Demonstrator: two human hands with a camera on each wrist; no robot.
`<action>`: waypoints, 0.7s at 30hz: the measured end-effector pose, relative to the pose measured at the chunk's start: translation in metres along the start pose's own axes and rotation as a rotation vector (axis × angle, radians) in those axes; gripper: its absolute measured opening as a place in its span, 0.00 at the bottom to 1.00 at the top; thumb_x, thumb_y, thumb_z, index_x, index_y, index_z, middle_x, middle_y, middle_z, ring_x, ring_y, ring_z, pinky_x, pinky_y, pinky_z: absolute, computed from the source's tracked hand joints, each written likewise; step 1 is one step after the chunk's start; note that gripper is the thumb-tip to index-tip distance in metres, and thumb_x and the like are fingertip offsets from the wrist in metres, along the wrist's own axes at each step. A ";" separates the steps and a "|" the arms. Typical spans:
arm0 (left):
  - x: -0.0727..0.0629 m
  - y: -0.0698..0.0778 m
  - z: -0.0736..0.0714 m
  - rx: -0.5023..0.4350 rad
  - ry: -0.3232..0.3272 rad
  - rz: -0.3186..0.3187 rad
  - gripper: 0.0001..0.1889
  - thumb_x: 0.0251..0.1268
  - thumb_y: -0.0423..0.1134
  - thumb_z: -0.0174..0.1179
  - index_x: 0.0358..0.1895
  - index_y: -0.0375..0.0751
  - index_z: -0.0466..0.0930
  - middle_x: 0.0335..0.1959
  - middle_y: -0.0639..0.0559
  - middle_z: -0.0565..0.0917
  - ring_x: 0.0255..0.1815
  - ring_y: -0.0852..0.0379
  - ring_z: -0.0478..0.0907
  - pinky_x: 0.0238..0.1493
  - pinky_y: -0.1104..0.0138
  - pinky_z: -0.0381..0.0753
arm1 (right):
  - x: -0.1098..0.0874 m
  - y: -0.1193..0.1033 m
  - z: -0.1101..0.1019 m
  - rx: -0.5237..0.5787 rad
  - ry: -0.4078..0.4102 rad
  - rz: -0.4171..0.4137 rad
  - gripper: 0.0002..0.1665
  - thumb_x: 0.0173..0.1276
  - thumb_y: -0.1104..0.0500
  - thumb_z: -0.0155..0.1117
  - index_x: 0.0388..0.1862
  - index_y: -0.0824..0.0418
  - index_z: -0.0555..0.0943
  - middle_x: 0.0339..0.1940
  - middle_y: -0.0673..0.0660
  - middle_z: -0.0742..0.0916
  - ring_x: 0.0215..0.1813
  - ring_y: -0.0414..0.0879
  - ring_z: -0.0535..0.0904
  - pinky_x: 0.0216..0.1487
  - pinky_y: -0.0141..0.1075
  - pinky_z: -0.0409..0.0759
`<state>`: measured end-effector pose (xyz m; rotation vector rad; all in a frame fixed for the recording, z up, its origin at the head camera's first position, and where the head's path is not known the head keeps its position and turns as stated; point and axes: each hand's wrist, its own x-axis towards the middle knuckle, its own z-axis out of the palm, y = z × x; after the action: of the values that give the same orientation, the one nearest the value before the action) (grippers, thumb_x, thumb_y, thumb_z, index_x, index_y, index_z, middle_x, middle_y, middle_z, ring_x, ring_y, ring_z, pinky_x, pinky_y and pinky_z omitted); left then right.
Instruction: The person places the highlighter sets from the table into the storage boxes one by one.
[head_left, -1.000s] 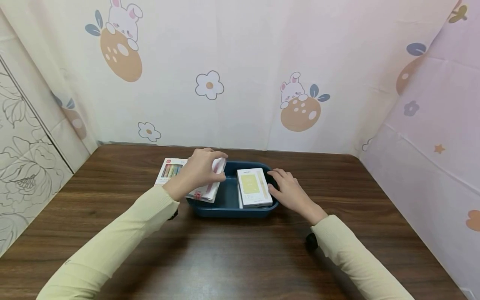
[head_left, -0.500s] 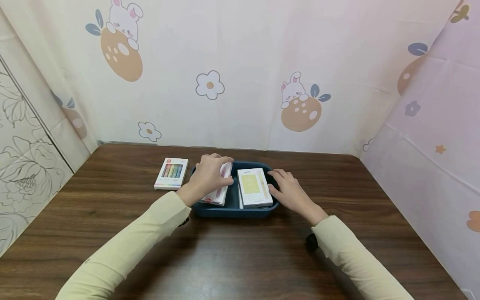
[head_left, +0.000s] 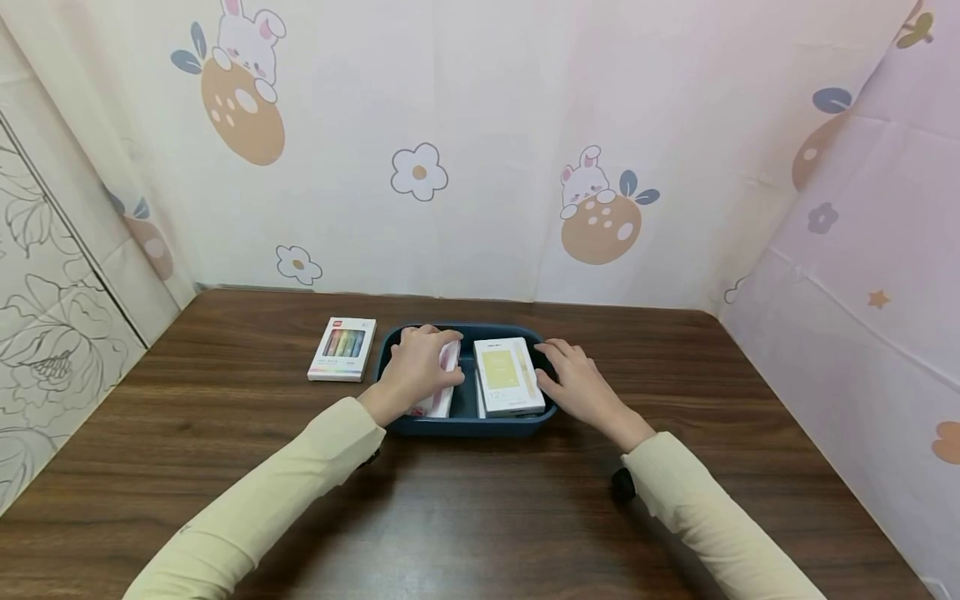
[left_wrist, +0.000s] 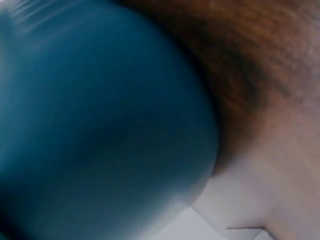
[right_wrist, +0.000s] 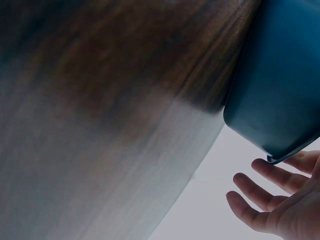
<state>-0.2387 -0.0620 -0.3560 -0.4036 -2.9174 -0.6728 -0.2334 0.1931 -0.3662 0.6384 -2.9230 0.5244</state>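
Note:
In the head view my left hand [head_left: 412,367] holds a flat white and pink pack [head_left: 447,379] by its edges, low inside the left half of a dark blue plastic bin [head_left: 468,427]. The hand covers much of the pack. A white box with a yellow panel [head_left: 501,371] lies in the bin's right half, on top of another white item that is mostly hidden. My right hand [head_left: 581,383] is at the bin's right end, its fingers loosely bent and spread by the rim. The right wrist view shows those fingers [right_wrist: 267,182] beside the bin's corner [right_wrist: 272,155].
On the brown wooden table [head_left: 465,517], left of the bin, lies a white box with a window showing coloured sticks [head_left: 342,348]. Behind the table hangs a pale curtain [head_left: 495,233] printed with rabbits and flowers. The left wrist view is filled mostly by the bin's blurred wall [left_wrist: 110,115].
My left hand has carried the pink and white pack rightward and down into the bin's left half, uncovering the box of coloured sticks. The right hand has stayed at the rim.

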 end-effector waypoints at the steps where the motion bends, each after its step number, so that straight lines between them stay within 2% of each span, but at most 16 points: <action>1: 0.000 0.000 0.001 -0.001 -0.005 -0.008 0.26 0.50 0.50 0.63 0.56 0.54 0.75 0.57 0.43 0.74 0.56 0.40 0.67 0.50 0.44 0.71 | 0.000 0.000 0.000 0.000 0.001 0.001 0.28 0.69 0.50 0.46 0.64 0.62 0.66 0.65 0.62 0.69 0.64 0.61 0.64 0.59 0.60 0.62; 9: 0.001 -0.003 0.009 -0.009 -0.033 -0.050 0.27 0.50 0.50 0.64 0.56 0.52 0.75 0.57 0.43 0.74 0.55 0.39 0.67 0.50 0.41 0.70 | 0.000 -0.001 0.000 -0.003 0.002 0.003 0.28 0.69 0.50 0.47 0.64 0.62 0.66 0.65 0.62 0.69 0.63 0.60 0.64 0.59 0.60 0.63; 21: 0.003 -0.005 0.017 0.032 -0.069 -0.059 0.27 0.50 0.51 0.63 0.57 0.51 0.74 0.55 0.44 0.74 0.52 0.41 0.67 0.49 0.40 0.70 | 0.000 -0.002 0.000 -0.009 -0.003 0.010 0.28 0.69 0.51 0.48 0.64 0.63 0.66 0.65 0.63 0.69 0.64 0.60 0.64 0.60 0.59 0.63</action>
<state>-0.2442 -0.0579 -0.3723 -0.3449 -3.0115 -0.6316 -0.2326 0.1919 -0.3655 0.6244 -2.9315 0.5117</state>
